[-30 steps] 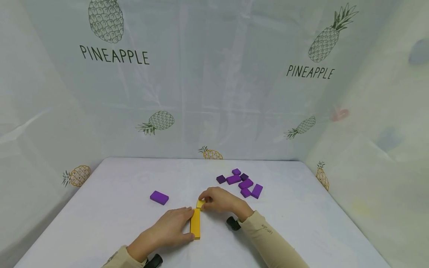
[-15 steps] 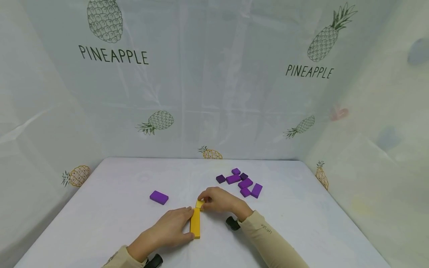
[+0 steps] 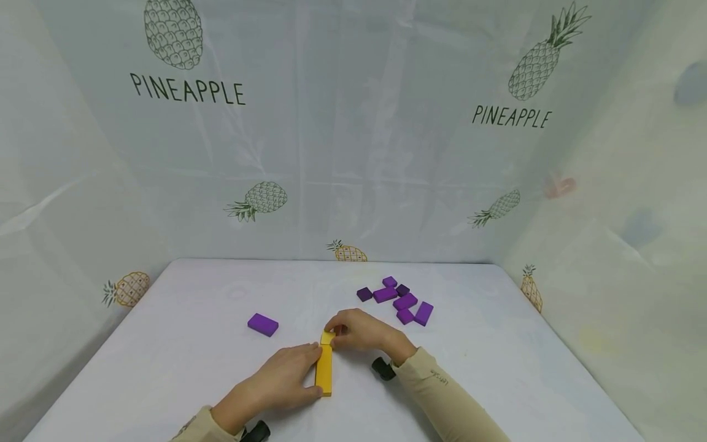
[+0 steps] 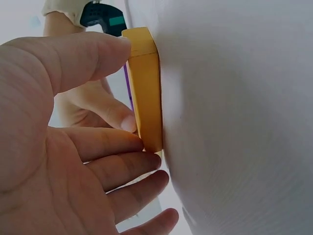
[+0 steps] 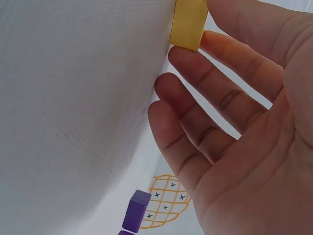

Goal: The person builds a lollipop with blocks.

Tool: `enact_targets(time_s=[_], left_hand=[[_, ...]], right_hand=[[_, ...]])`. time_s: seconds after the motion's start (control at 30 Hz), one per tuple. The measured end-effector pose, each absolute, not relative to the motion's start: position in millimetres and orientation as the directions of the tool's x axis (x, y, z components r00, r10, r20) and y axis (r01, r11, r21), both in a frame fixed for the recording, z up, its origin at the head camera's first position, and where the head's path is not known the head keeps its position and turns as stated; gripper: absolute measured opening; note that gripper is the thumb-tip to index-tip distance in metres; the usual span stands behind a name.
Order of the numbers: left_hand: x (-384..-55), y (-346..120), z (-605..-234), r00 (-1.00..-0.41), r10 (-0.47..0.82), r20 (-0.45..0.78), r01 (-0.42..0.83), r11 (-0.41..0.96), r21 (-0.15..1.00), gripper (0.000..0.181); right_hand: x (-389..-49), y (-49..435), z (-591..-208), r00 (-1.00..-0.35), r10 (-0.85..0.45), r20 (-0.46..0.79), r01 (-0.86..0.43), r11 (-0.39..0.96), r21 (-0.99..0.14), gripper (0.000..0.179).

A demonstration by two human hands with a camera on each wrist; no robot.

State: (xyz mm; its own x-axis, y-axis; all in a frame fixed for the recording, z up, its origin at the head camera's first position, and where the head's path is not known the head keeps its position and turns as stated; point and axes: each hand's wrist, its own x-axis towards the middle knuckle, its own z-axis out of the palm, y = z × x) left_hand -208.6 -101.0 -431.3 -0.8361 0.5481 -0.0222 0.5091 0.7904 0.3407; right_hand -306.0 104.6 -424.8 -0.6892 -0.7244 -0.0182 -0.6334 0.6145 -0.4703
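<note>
Bar (image 3: 324, 370) is yellow, lying flat on the counter (image 3: 497, 362) in front of us, long axis running away. Small block (image 3: 328, 338), also yellow, sits at its far end; only a thin seam shows, so we can't tell touching from barely apart.

Left hand (image 3: 287, 371) holds the bar from the left: thumb at the near end, index at the far end, other fingers slightly spread. Right hand (image 3: 359, 328) has the small block pinched between thumb and fingers, the rest fanned out.

Handling, our read: both light, stiff, hard to damage. Smooth faces probably slide easily, so gentle force should do. We'd take the bar by its ends or long sides, the small block by opposite sides.

Material: painted wood or plastic, can't say which. Satin finish, crisp edges, box shapes. Purple blocks (image 3: 385, 294) match: loose group beyond the right hand, plus a lone one (image 3: 262, 325) off left. Counter is white, fine-grained up close.
</note>
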Motion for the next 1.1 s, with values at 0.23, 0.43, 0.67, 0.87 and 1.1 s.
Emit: enact_targets(time_s=[0.23,0.43,0.67,0.87,1.1], left_hand=[[-205,-98,-430,-0.846,0.532,-0.039,0.487,0.801,0.349,0.076],[-201,-95,-429,-0.852,0.522,-0.036,0.478,0.805,0.35,0.076],[-197,-93,-430,-0.848,0.529,-0.023,0.491,0.803,0.337,0.073],[-196,-92,-431,-0.85,0.526,-0.024,0.493,0.811,0.315,0.072],[-196,-92,-431,-0.851,0.525,-0.024,0.492,0.811,0.316,0.072]], right_hand=[[-305,104,-425,-0.689,-0.724,-0.032,-0.614,0.606,-0.506,0.025],[-304,103,-426,-0.675,-0.737,-0.025,-0.625,0.59,-0.511,0.024],[-305,102,-429,-0.677,-0.736,-0.028,-0.62,0.59,-0.517,0.023],[-304,101,-430,-0.683,-0.73,-0.031,-0.608,0.591,-0.531,0.022],[-305,102,-431,-0.687,-0.727,-0.027,-0.607,0.594,-0.528,0.023]])
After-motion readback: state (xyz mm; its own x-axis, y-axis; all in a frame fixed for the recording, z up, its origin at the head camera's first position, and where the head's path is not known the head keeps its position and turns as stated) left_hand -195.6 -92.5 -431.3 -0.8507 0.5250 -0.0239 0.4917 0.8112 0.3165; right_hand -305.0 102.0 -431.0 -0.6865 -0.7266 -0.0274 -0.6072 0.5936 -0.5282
